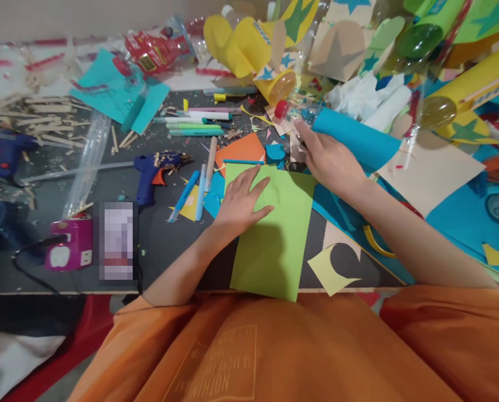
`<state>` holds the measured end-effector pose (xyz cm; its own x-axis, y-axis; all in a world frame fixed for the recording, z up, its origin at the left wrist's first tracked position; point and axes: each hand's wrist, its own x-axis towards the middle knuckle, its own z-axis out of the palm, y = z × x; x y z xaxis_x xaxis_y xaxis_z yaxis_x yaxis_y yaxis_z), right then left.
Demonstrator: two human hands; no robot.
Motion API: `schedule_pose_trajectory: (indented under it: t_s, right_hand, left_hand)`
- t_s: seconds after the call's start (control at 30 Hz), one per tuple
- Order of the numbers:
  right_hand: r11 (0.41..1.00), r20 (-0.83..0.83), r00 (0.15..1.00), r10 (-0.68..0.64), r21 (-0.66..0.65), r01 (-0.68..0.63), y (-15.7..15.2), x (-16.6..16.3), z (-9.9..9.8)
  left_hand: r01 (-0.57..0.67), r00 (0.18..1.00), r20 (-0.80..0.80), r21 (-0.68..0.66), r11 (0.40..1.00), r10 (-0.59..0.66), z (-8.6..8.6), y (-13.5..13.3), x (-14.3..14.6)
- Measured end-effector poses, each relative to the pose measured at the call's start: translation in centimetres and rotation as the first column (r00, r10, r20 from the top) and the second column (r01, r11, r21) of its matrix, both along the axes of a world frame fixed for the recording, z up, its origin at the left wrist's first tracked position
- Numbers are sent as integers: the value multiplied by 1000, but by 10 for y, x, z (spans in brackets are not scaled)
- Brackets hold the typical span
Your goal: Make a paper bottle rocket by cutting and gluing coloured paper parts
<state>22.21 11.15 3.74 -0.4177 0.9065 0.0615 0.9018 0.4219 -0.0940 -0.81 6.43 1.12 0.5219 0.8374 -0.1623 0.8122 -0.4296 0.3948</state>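
My left hand [245, 198] lies with spread fingers on a sheet of light green paper [266, 251], near its top edge. The sheet's lower end reaches over the table's front edge. Beyond the sheet's upper right corner is my right hand [331, 164], its index finger stretched out and nothing visible in it; its other fingers are partly hidden. It is close to a plastic bottle wrapped in blue paper [354, 137] with a red cap [281, 109]. Whether hand and bottle touch, I cannot tell. Orange paper [243, 148] and a blue scrap [275, 153] lie just past the green sheet.
A blue glue gun [147, 173], several markers [195, 127] and wooden sticks [44, 120] lie to the left, with a purple power adapter [68, 245]. Paper-covered bottles [471, 84] and star cutouts crowd the back right. A yellow paper offcut [329, 273] lies near the front edge.
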Motion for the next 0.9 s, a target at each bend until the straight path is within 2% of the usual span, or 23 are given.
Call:
schedule_pose_trajectory:
  t_s: [0.07,0.13,0.2,0.23,0.27,0.33,0.4,0.43,0.53,0.57,0.63,0.7,0.77,0.9]
  right_hand:
    - [999,-85,996,36,28,-33,-1,5,11]
    - [993,-252,967,24,115,5,-3,8,23]
    - [973,-540,841,36,209,93,-7,9,30]
    - [962,-687,726,36,221,162,-9,9,32]
    - [955,-804,595,16,188,228,-10,9,33]
    - [964,-932,351,-93,4,267,-14,8,30]
    - [960,-942,195,-274,-253,123,-20,8,25]
    - [930,-919,153,-364,-367,14,-23,7,21]
    - [760,-812,161,-562,-583,-288,-34,3,9]
    - [707,-780,164,-604,-619,-341,-37,1,5]
    - [642,-732,154,-664,-663,-384,-41,-5,-2]
    - [636,-716,147,-682,-681,-364,-43,-13,-7]
    - [659,-723,161,-672,-683,-315,-44,-20,-12]
    - [755,-780,191,-596,-625,-199,-47,-29,-19]
  left_hand:
    - [11,1000,-6,-4,1000,-11,2,-1,0]
    - [18,1000,-6,-12,1000,-18,5,-1,1]
    - [12,1000,-11,-34,999,-12,8,0,2]
    - [8,1000,-16,-50,999,-9,9,0,3]
    - [5,1000,-21,-65,998,-7,11,0,3]
    - [6,1000,-25,-80,997,-8,13,1,5]
    - [12,1000,-27,-79,997,-14,14,0,5]
    - [14,999,-28,-78,997,-16,14,0,5]
    - [22,999,-30,-74,997,-24,12,0,4]
    - [23,999,-29,-71,997,-26,11,0,4]
    - [25,999,-26,-65,998,-26,10,0,4]
    - [22,999,-24,-60,998,-24,9,1,4]
    - [18,1000,-18,-51,999,-19,8,0,4]
    - [16,1000,6,-15,1000,-16,6,-1,3]
